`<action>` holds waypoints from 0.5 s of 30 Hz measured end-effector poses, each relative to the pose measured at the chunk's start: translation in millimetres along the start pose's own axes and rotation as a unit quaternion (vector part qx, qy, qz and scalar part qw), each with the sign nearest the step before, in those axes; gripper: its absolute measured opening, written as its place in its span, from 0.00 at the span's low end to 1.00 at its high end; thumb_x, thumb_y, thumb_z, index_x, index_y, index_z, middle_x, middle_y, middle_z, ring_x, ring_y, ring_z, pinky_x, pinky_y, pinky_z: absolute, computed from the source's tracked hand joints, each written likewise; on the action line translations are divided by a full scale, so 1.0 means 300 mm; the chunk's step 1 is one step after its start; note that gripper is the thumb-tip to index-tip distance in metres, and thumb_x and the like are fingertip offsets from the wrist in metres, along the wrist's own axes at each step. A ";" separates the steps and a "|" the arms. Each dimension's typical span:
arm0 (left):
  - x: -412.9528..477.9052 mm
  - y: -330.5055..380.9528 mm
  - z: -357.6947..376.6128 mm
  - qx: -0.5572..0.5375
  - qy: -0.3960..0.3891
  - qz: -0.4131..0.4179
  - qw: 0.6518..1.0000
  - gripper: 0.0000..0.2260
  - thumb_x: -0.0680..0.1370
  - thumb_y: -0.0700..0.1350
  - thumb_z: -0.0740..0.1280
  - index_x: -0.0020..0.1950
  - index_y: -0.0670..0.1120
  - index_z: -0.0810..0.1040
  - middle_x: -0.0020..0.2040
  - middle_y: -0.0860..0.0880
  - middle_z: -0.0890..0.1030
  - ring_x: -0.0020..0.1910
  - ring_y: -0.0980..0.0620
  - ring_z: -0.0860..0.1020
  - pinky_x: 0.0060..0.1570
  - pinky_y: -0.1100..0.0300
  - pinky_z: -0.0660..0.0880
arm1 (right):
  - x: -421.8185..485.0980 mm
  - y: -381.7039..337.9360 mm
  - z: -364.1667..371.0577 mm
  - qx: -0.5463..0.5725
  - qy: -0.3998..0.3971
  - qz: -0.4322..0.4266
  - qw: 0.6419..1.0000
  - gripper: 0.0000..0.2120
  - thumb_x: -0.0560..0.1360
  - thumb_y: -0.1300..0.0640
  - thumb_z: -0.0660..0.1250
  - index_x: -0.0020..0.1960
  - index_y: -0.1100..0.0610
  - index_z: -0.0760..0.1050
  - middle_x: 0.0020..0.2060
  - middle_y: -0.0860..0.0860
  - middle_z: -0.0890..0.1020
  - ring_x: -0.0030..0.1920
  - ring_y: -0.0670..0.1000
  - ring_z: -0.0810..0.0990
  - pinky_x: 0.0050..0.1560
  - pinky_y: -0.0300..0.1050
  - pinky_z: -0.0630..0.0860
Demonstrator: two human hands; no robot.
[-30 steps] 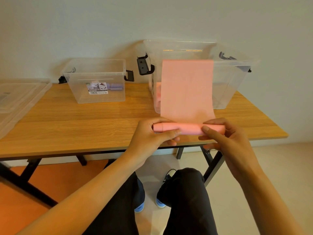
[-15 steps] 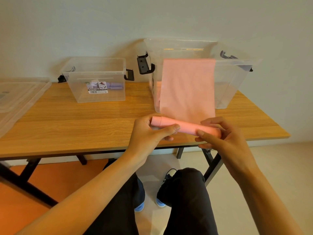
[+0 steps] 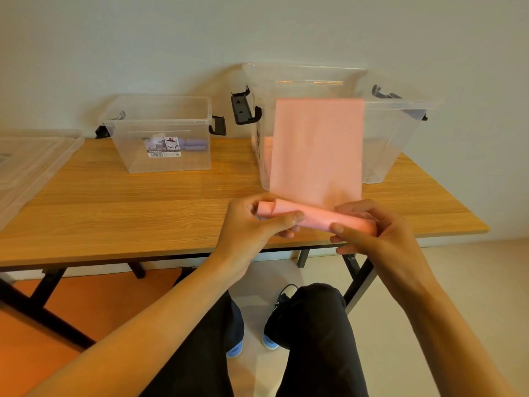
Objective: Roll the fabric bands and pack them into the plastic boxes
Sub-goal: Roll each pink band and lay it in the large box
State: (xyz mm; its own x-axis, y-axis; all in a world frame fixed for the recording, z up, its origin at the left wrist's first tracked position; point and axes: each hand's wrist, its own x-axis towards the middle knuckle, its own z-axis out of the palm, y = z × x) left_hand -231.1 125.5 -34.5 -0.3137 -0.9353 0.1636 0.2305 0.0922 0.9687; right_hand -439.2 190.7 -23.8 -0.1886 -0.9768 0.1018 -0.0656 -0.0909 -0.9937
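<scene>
i'm mid-roll on 1 pink band, so the step in hand is rolling, not packing. from the left: the small box [image 3: 160,133] sits at the back of the bench [image 3: 114,210] with purple rolls [image 3: 194,144] inside. my left hand [image 3: 252,224] is clamped on the tube's left end, thumb over the top, fingers curled beneath. the pink band [image 3: 317,150] is part wound into a tight tube held just above the bench's near edge, tilted down to the right. its flat tail stands up smooth, with a blurred top edge. my right hand [image 3: 380,239] pinches the tube's right end. behind stands the big box [image 3: 400,133], with more pink inside. next, i judge, both hands must turn together with the edges level, or the roll will cone.
</scene>
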 end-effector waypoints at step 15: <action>0.016 -0.005 -0.001 -0.042 -0.006 0.002 0.999 0.18 0.69 0.38 0.77 0.58 0.38 0.81 0.50 0.42 0.85 0.44 0.41 0.85 0.43 0.58 0.83 | 0.003 0.004 -0.024 0.032 -0.004 0.010 0.999 0.12 0.70 0.61 0.75 0.52 0.61 0.81 0.42 0.58 0.86 0.34 0.54 0.84 0.37 0.44 0.84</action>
State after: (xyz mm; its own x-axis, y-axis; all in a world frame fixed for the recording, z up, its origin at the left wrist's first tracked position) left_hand -232.7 120.8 -35.1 -0.3236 -0.9308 0.1701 0.3087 0.0661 0.9489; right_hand -446.4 191.0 -24.6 -0.1810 -0.9801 0.0815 0.0001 -0.0829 -0.9966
